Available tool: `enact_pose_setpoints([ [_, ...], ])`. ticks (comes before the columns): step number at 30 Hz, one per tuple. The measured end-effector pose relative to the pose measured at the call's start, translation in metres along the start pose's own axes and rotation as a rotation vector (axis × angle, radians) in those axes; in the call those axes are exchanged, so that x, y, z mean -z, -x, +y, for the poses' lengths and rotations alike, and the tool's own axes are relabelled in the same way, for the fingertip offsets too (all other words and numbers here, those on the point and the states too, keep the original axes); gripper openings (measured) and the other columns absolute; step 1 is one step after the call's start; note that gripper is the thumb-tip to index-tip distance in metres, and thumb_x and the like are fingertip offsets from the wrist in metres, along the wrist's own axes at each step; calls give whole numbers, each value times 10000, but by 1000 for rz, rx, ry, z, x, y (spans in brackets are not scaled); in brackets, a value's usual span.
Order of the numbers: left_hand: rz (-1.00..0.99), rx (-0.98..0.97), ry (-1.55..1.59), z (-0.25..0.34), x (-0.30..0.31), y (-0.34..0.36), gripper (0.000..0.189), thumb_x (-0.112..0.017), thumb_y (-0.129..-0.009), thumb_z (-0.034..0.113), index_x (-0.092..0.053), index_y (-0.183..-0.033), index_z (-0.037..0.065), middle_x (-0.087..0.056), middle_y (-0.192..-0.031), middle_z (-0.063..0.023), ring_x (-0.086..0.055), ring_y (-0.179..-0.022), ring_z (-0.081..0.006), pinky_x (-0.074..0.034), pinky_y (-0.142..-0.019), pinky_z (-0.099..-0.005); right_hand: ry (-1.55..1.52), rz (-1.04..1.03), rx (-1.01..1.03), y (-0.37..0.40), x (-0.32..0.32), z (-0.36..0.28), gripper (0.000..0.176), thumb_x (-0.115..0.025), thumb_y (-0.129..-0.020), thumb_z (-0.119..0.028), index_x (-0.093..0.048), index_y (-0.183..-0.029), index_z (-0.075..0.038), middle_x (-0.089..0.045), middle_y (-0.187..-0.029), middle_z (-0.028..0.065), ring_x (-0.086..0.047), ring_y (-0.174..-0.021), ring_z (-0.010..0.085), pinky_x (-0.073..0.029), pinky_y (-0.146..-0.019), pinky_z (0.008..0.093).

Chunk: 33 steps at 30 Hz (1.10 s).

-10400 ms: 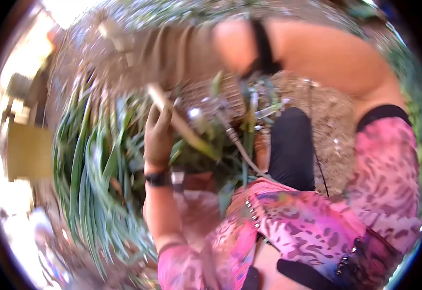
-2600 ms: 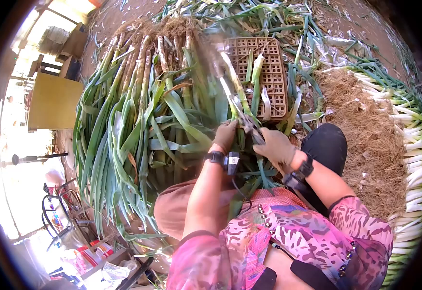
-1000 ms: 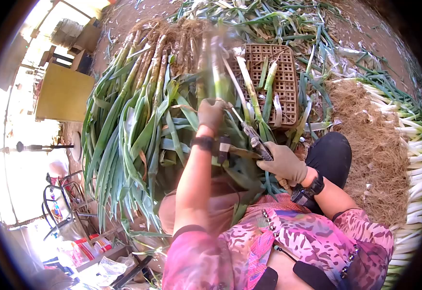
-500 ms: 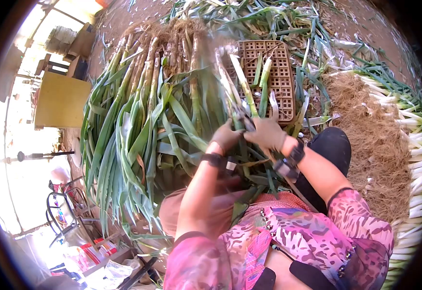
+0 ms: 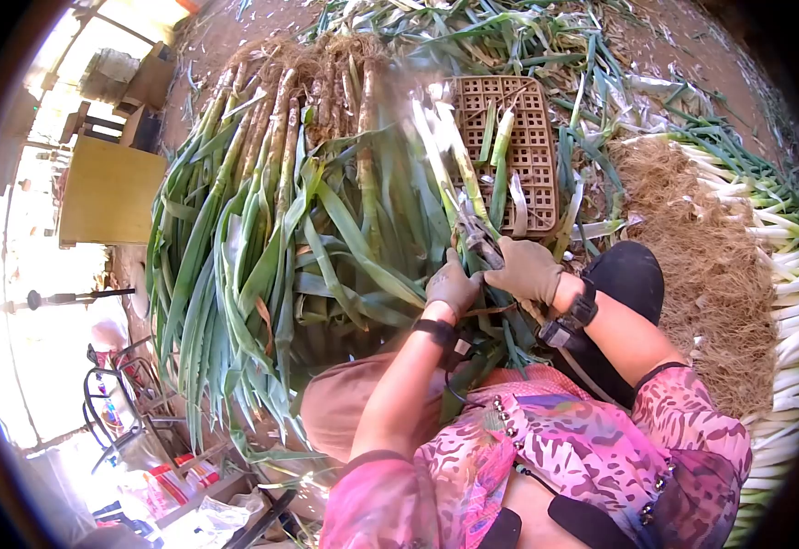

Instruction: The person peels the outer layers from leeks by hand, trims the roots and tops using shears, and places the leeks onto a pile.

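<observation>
Both hands wear grey-brown gloves. My left hand (image 5: 454,285) is closed at the lower part of a leek (image 5: 433,156) whose pale end points up the view. Beside it my right hand (image 5: 526,271) is closed round something dark and long, perhaps a tool, its front end (image 5: 478,240) against the leek stalks. A second leek (image 5: 464,165) lies close to the first, over the edge of a brown plastic crate (image 5: 535,137). Which parts my fingers cover is hard to tell.
A large pile of untrimmed leeks (image 5: 226,220) with roots lies left. Trimmed white leeks (image 5: 795,320) and a heap of roots (image 5: 692,274) are on the right. Leaf scraps (image 5: 509,37) lie beyond the crate. A yellow panel (image 5: 111,192) stands far left.
Both hands have moved slightly down and to the right. The leek at my left hand now shows a whiter, cleaner stalk, and the dark tool has shifted down.
</observation>
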State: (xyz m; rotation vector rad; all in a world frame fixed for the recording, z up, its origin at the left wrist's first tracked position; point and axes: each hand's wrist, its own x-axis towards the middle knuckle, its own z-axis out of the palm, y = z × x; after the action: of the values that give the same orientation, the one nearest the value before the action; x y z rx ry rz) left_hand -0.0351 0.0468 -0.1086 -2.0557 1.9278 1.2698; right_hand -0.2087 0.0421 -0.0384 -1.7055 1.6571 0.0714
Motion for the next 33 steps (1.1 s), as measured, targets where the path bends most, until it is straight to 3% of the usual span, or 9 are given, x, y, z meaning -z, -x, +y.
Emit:
enact_pose_setpoints([
  [7, -60, -47, 15, -8, -7, 10, 552, -640, -896, 395, -526, -1266, 2, -679, -1150, -250, -639, -1111, -403, -493, -965, -470, 34, 112, 33, -11, 9, -7, 474, -660, -806, -407, -660, -1037, 8, -711, -983, 244, -698, -957, 386, -542, -854, 455],
  [13, -38, -37, 20, 7, -22, 12, 507, -619, -914, 379, -535, -1250, 8, -681, -1146, -249, -640, -1112, -395, -492, -963, -475, 34, 63, -39, -110, 51, -34, 471, -659, -804, -391, -690, -1065, 0, -713, -1052, 235, -700, -992, 367, -549, -869, 439],
  [19, -203, -11, -71, 22, -10, 21, 682, -662, -851, 380, -448, -1389, 19, -688, -1141, -249, -664, -1090, -376, -508, -956, -454, 81, 151, 1, -142, 53, -37, 466, -660, -798, -381, -718, -1032, 17, -719, -1033, 237, -706, -974, 374, -555, -845, 449],
  [21, -376, -222, -44, 19, -16, 21, 764, -688, -849, 435, -437, -1436, 16, -652, -1200, -278, -631, -1116, -413, -488, -988, -447, 132, 101, 31, -142, 49, -39, 457, -654, -807, -388, -724, -1023, 8, -724, -980, 238, -714, -930, 380, -559, -825, 453],
  [25, -396, -410, -143, 49, 109, 26, 501, -705, -859, 412, -665, -1227, 74, -692, -1162, -200, -655, -1074, -368, -507, -958, -417, 131, 109, -27, -125, 40, -17, 475, -664, -818, -428, -689, -1038, -8, -714, -1019, 241, -697, -985, 392, -543, -862, 463],
  [28, 357, -374, 129, -7, 222, -18, 320, -651, -923, 327, -712, -1091, 62, -732, -1019, -144, -705, -901, -250, -547, -817, -373, 184, 132, -56, -109, 38, -6, 484, -688, -806, -420, -689, -1047, 0, -717, -1029, 240, -706, -977, 375, -553, -854, 447],
  [29, 590, -306, -39, -22, 266, -26, 328, -648, -925, 334, -713, -1098, 63, -742, -1002, -155, -717, -902, -273, -547, -809, -380, 184, 109, -57, -101, 39, -4, 514, -690, -808, -439, -670, -1067, 4, -714, -1033, 242, -701, -984, 381, -549, -859, 451],
  [30, 690, -151, -137, -45, 312, -39, 446, -577, -937, 463, -676, -1154, 86, -707, -1101, -195, -683, -994, -370, -539, -836, -460, 158, 106, -40, -97, 37, -1, 538, -686, -814, -464, -660, -1079, 3, -712, -1027, 242, -695, -985, 391, -546, -861, 456],
  [33, 691, 340, -420, -128, 394, -65, 636, -610, -902, 518, -595, -1292, 16, -623, -1295, -247, -618, -1184, -379, -485, -1002, -460, 73, 73, -29, -85, 29, 8, 592, -679, -823, -537, -633, -1089, -10, -699, -1017, 252, -677, -965, 422, -532, -867, 474],
])
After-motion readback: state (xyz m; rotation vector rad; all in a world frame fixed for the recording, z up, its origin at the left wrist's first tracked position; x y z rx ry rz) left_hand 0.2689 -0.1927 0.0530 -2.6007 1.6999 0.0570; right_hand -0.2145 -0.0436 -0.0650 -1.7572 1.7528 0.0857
